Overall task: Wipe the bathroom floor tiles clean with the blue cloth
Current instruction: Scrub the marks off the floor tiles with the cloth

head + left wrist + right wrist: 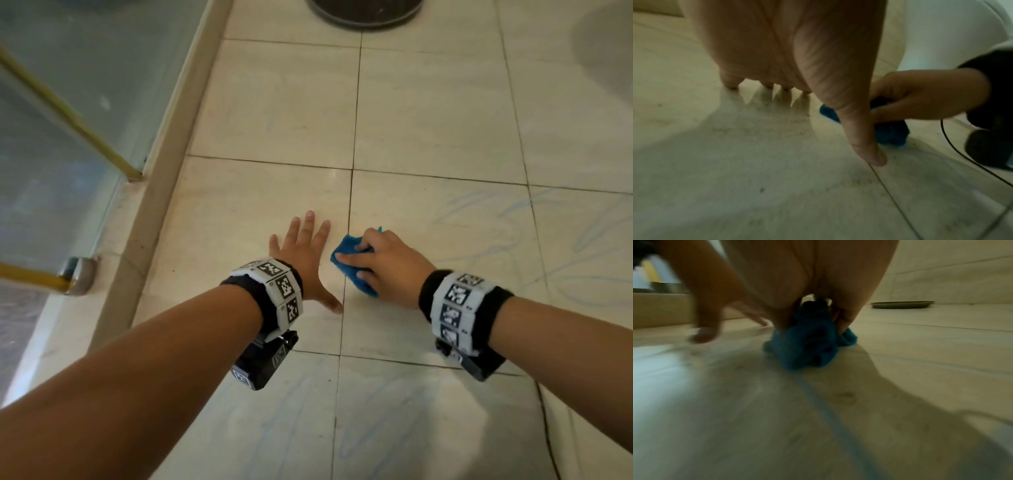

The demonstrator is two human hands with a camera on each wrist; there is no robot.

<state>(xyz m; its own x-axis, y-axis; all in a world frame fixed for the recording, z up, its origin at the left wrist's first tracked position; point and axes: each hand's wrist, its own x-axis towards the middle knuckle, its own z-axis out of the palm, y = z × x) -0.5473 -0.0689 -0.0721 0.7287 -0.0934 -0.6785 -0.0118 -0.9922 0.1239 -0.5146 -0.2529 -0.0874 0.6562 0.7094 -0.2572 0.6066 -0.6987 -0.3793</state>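
We press the cloth [352,263] to the floor [428,113] at lower centre of the frame, just right of a grout line, our right hand [387,263] curled round its bunched folds so it takes pressure. Our left hand [305,250] lies flat just beside it, fingers [310,222] spread, likely bracing our weight. Faint blue streaks [513,209] at right and bottom suggest much remains to wipe.
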